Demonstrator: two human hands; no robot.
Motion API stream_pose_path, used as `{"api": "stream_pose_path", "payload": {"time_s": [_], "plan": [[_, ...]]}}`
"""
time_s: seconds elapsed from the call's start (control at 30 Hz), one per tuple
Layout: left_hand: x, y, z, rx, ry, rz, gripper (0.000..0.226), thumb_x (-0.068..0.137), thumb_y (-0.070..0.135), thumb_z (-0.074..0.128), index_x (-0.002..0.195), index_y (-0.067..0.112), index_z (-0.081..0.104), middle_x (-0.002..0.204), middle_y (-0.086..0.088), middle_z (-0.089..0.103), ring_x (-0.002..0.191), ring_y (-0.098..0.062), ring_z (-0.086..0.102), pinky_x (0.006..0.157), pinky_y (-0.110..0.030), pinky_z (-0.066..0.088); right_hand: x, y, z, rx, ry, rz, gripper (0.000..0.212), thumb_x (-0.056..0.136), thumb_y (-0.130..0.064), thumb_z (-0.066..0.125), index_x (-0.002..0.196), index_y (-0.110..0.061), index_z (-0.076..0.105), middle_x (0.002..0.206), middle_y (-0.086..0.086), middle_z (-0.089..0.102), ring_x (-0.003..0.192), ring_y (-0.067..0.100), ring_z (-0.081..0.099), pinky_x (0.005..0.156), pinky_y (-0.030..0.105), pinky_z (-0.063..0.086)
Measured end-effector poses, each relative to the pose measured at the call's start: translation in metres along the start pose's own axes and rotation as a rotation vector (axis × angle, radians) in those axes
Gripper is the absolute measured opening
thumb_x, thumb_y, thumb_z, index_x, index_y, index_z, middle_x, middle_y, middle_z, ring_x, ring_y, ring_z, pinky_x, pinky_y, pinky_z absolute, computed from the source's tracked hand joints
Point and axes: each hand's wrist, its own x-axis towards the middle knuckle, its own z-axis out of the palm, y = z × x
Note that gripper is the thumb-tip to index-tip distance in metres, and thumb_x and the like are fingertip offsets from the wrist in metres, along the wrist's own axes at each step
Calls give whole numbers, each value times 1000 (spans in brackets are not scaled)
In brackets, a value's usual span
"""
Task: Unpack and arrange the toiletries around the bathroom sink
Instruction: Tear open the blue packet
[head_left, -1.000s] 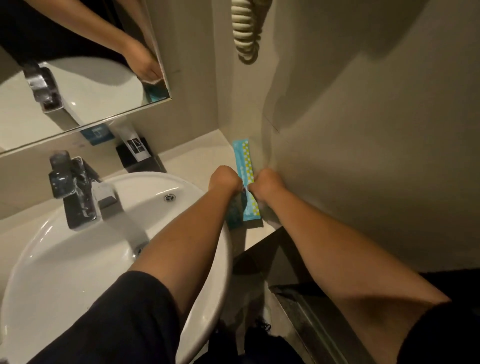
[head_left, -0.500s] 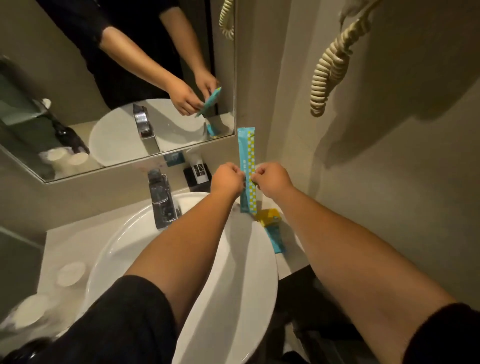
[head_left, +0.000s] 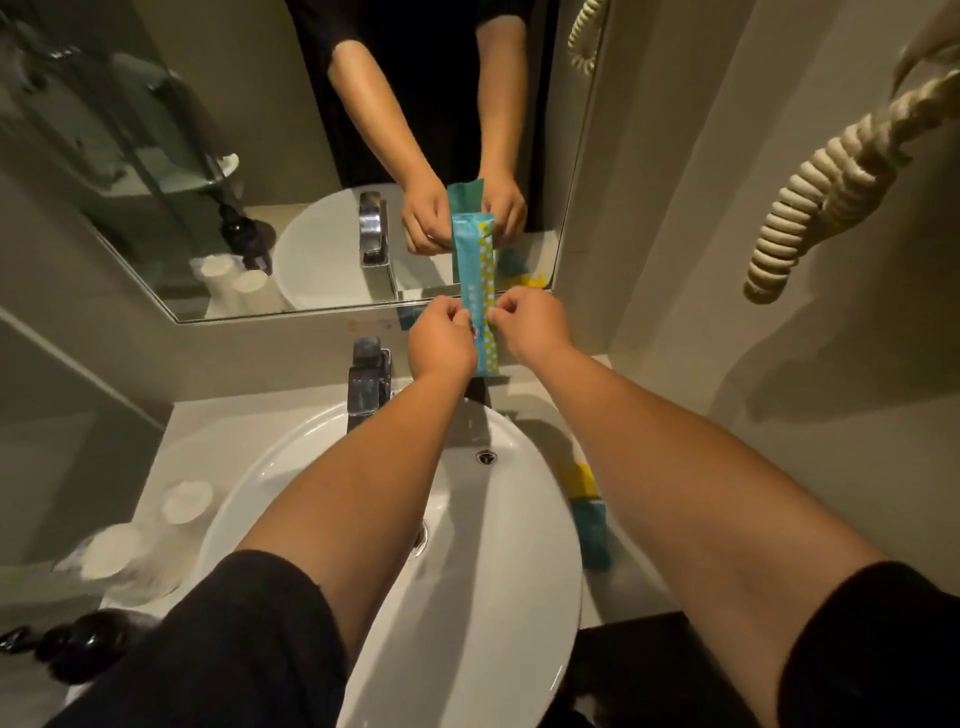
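I see the teal sachet (head_left: 475, 270) held upright above the back of the sink (head_left: 483, 597), its long axis running nearly vertical, upper end against the mirror (head_left: 218, 171), lower end just past the knuckles. Both hands pinch it low on its length, at the same height: the left hand (head_left: 441, 340) on its left edge, the right hand (head_left: 530, 325) on its right edge, fingers closed on the wrapper. I judge a crosswise tear comes next, hands pulling apart. Another teal-and-yellow packet (head_left: 587, 512) lies on the tabletop (head_left: 171, 441) right of the basin.
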Motion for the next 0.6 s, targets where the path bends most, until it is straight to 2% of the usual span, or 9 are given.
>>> {"api": "stream_pose_path", "payload": {"time_s": [0.17,0.27,0.4,0.6], "plan": [[13,-5,7,8,81,-42,13,91,19,51,81,21,59,79,5,63,74,-16,58,60,-28,39,24,5,13,24,-50,-70,17,87,-24,63,70,-22,59,80,6,67,78,26,61,70,38,51],[16,-11,11,26,104,-55,14,91,19,50,81,22,59,77,8,61,72,-15,56,55,-26,36,32,12,22,43,-79,-85,16,87,-25,62,72,-22,60,81,5,68,75,24,60,66,33,48],[20,-20,14,32,120,-75,13,92,19,51,85,19,61,82,4,64,75,-17,57,63,-27,37,38,17,34,54,-103,-106,14,88,-25,63,74,-25,59,83,6,69,75,22,59,66,30,46],[25,-39,17,52,133,-131,13,93,19,50,87,18,61,83,3,62,75,-17,56,60,-26,35,39,23,54,45,-128,-85,13,88,-27,62,76,-23,63,83,4,69,78,24,62,72,34,51]]}}
